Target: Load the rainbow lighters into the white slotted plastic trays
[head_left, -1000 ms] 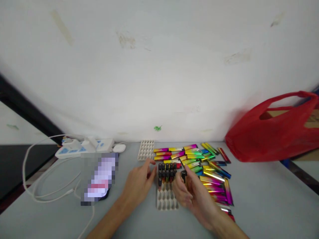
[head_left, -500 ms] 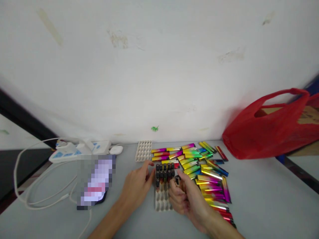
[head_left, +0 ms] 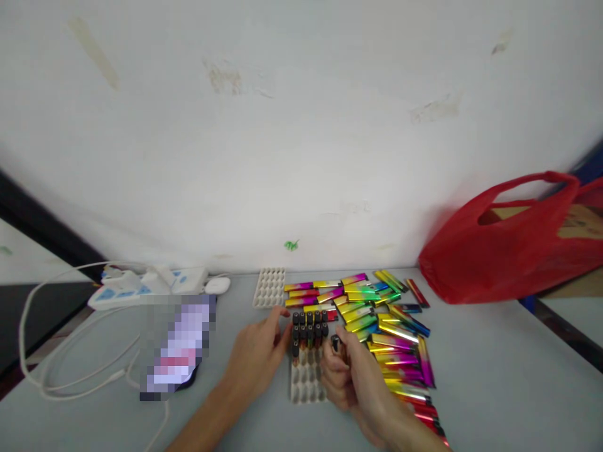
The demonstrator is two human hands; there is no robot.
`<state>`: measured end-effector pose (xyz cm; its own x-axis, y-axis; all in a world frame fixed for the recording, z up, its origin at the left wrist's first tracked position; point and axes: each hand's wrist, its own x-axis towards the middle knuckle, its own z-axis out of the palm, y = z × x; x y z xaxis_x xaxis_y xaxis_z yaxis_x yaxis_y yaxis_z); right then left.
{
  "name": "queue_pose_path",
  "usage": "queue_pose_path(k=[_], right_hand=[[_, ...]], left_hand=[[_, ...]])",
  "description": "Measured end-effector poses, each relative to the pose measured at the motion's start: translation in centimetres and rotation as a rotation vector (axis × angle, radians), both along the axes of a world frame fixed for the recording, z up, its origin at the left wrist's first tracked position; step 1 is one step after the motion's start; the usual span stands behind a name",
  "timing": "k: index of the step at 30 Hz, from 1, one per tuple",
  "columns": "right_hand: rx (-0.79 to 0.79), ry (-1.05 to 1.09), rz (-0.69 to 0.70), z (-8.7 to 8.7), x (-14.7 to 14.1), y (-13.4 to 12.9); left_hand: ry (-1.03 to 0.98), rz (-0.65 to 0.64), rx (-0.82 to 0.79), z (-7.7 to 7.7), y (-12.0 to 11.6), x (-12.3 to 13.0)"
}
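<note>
A small pale tray with rows of round hollows sits between my hands. Upright lighters with black tops fill its far rows, plus one at the left of the third row. My left hand rests at the tray's left side, thumb and index finger apart beside the standing lighters; I cannot tell whether they touch. Closed in a fist, my right hand holds a lighter, its dark top showing above the fingers, over the tray's right edge. Shiny multicoloured lighters lie scattered beyond and right of that hand.
Behind stands a second pale tray, near the wall. To the left lie a phone with a blurred screen, a white cable and a power strip with plugs. A red bag stands at the right.
The view has shifted slightly. My right hand still grips the lighter at nearly the same spot by the tray, and my left hand keeps its place.
</note>
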<state>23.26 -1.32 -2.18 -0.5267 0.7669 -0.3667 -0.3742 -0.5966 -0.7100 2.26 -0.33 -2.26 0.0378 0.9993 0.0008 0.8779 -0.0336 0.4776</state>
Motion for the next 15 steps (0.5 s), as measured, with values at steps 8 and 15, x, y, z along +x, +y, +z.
queue_pose_path(k=[8,15], right_hand=[[0.056,0.033,0.005,-0.78,0.08,-0.18],[0.065,0.033,0.002,-0.86,0.11,-0.19]], left_hand=[[-0.010,-0.012,-0.008,0.07,-0.01,0.03],[0.008,-0.008,-0.010,0.08,0.00,0.01]])
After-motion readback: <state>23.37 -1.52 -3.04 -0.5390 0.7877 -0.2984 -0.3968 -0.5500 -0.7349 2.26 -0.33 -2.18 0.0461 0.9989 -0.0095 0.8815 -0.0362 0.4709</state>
